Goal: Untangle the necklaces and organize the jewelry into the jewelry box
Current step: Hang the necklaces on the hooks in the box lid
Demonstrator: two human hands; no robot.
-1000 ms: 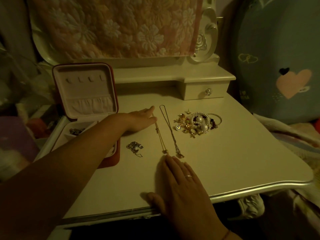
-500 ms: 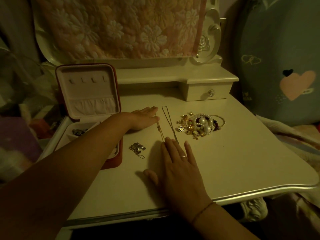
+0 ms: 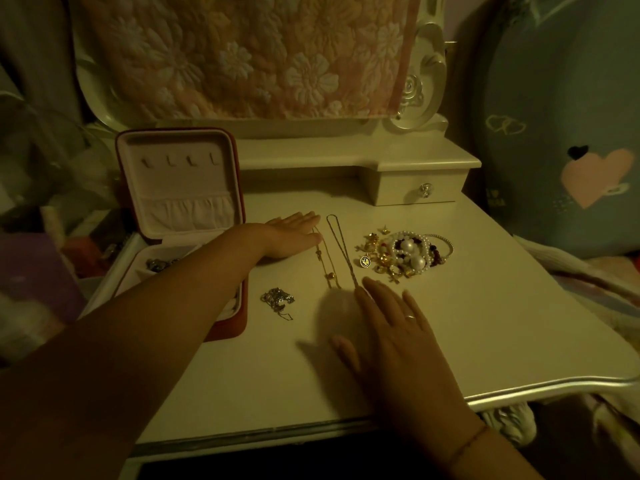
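Two thin gold necklaces lie stretched out side by side on the white dressing table. My left hand lies flat beside the top of the left necklace, fingers straight. My right hand lies flat over the lower end of the right necklace, fingers straight, a ring on one finger. A tangled silver chain sits beside the open red jewelry box; my left forearm crosses the box's tray. A heap of pearl bracelets and gold pieces lies to the right.
A small drawer with a glass knob stands at the back of the table. A floral cloth hangs over the mirror frame. A blue cushion with a pink heart leans at the right. The table's front edge runs under my right wrist.
My right hand slid forward along the table onto the necklaces' lower ends, and the left necklace now looks shorter and bunched. My left hand stayed at their top.
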